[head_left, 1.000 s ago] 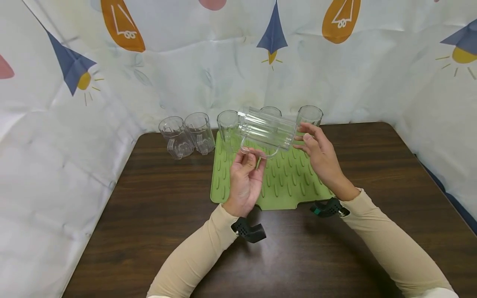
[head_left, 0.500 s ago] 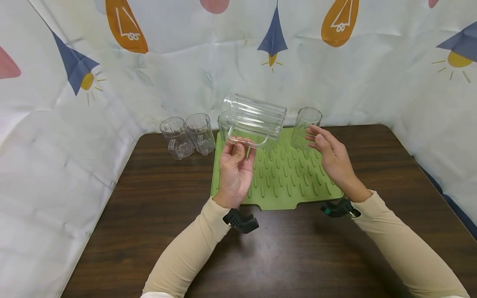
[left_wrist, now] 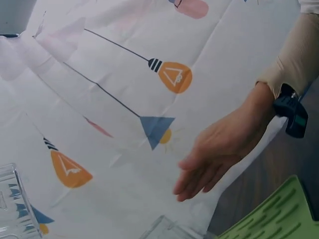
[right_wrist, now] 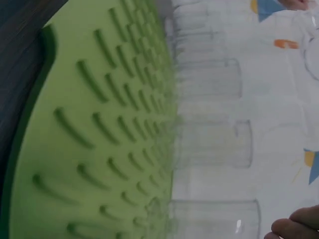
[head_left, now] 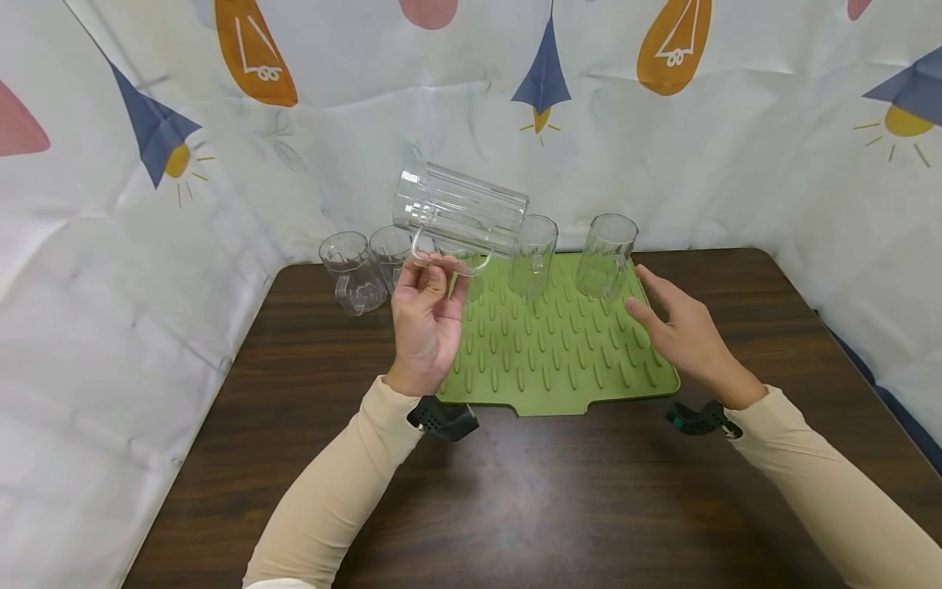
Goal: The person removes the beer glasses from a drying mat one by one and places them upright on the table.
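My left hand point(head_left: 430, 327) grips the handle of a clear glass mug point(head_left: 464, 209), raised above the table and tipped on its side with the handle downward. Part of that mug shows at the lower left of the left wrist view. My right hand point(head_left: 680, 331) holds nothing; its fingers are loosely extended beside the right end of the green mat point(head_left: 552, 401). Close to those fingertips stands a clear mug point(head_left: 607, 258) on the mat's back right. Another mug point(head_left: 533, 258) is upright at the mat's back middle. A third, at the back left, is partly hidden behind the held mug.
Two more clear mugs, one point(head_left: 353, 274) in full sight and one point(head_left: 388, 249) partly covered by the left hand, stand left of the mat on the dark wooden table point(head_left: 530, 499). A printed white curtain point(head_left: 441, 123) hangs behind the table.
The held mug has moved left and up with my left hand. My right hand has drawn away from it to the right, and the mug at the mat's back middle has come into view.
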`<state>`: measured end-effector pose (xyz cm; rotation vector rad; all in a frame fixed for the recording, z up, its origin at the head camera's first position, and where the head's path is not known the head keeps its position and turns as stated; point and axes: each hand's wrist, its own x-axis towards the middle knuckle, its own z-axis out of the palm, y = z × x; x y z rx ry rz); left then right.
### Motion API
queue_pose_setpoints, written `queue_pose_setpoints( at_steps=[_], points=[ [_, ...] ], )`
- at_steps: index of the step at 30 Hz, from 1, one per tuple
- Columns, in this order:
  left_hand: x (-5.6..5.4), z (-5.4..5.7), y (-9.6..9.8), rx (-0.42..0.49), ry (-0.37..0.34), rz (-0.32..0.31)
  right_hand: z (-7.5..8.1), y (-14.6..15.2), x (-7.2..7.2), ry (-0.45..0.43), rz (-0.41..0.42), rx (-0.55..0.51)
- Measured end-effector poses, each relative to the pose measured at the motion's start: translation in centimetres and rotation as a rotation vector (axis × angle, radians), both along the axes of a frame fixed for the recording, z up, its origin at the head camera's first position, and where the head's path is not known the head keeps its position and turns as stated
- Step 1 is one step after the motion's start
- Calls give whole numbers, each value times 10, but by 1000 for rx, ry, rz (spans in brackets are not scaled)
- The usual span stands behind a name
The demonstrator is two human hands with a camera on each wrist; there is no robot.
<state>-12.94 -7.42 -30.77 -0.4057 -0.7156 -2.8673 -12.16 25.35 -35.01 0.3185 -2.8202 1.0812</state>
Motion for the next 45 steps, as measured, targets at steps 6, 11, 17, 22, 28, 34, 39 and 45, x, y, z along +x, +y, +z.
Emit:
queue_pose_setpoints(
  at_steps=[6,11,17,22,28,34,39,45],
  points=[
    [-4,3,-19,-51,34,47,-13,10,0,-64,67,188],
    [-7,6,-34,-87,35,93,-23,21,1,-135,108,273],
    [-10,11,-56,-145,47,148,-35,32,3,-165,136,360],
    [-12,16,-77,-218,83,199,-47,38,5,-178,152,437],
    [-15,22,-102,-286,104,254,-60,44,10,-225,157,465],
    [-16,25,-126,-304,90,290,-69,45,11,-252,174,494],
    [-16,24,-147,-317,78,318,-75,44,11,-264,169,516],
    [-15,21,-172,-328,29,367,-77,42,11,-257,160,539]
  ],
)
